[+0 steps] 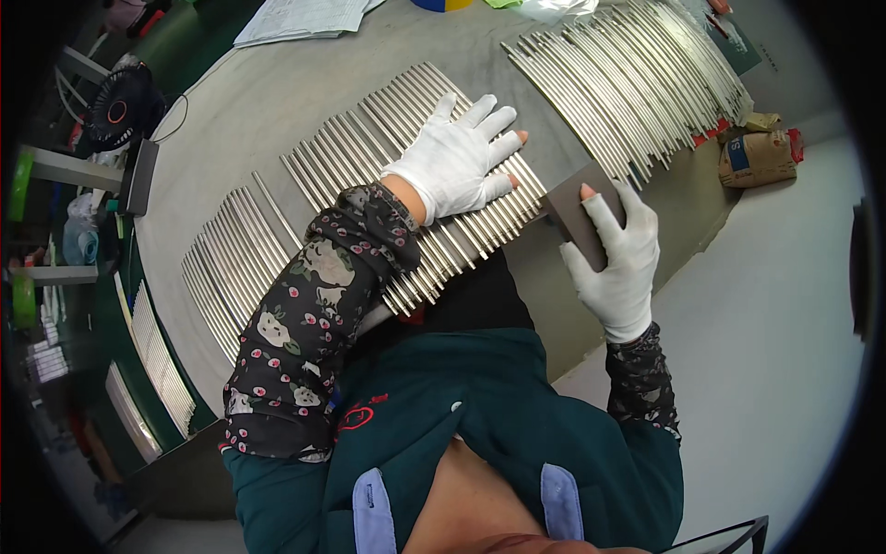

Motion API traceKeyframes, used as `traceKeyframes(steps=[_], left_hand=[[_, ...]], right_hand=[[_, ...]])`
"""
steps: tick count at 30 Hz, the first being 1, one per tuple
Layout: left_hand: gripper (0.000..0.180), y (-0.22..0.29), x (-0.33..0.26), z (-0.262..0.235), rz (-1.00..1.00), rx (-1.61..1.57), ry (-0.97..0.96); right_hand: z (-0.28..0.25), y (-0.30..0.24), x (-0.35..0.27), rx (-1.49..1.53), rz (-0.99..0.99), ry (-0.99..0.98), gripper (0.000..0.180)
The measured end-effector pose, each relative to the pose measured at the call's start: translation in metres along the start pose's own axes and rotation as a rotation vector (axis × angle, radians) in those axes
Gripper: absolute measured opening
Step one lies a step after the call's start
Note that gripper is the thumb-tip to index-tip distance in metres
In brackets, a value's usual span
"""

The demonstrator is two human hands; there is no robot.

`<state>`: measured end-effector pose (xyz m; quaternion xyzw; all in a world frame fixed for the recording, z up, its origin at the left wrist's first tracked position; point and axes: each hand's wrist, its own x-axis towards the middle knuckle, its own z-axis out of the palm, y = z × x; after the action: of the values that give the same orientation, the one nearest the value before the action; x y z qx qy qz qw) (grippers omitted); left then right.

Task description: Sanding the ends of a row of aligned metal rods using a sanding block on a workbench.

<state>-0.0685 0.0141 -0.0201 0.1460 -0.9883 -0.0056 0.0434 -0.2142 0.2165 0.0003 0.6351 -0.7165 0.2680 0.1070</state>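
Note:
My left hand (452, 164), in a white glove with some bare fingertips, lies flat with spread fingers across a row of thin silvery metal rods (341, 152). These rods lie side by side on the grey table, their near ends reaching the edge by my body. At the right end of that row, my right hand (620, 268), gloved the same way, grips a flat dark grey rectangular block (574, 210) between thumb and fingers. The block stands at the rod ends and seems to meet them; exact contact is hard to tell.
A second large batch of rods (637, 83) lies at the far right, and a smaller group (235, 268) at the left. Papers (300, 20) rest at the back. A black fan (120, 109) stands left; a brown paper package (759, 159) sits beyond the right edge.

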Motion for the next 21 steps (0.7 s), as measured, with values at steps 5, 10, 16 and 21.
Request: traceKeyframes(steps=[5,10,16,21], left_hand=[[0.064,-0.028,-0.018,-0.002,-0.015,-0.03,0.144],[0.073,-0.097,-0.09,-0.013,-0.284,-0.138,0.075],[0.065,-0.103,-0.125,0.001,-0.228,-0.187,0.101],[0.066,-0.088,-0.126,-0.011,-0.244,-0.047,0.047]], right_hand=[[-0.001,0.004,-0.014,-0.006,0.001,0.008,0.065],[-0.002,0.016,-0.02,0.007,0.018,-0.018,0.067],[0.006,0.007,-0.013,0.005,-0.016,-0.03,0.068],[0.004,0.001,-0.012,0.025,-0.044,-0.043,0.069]])
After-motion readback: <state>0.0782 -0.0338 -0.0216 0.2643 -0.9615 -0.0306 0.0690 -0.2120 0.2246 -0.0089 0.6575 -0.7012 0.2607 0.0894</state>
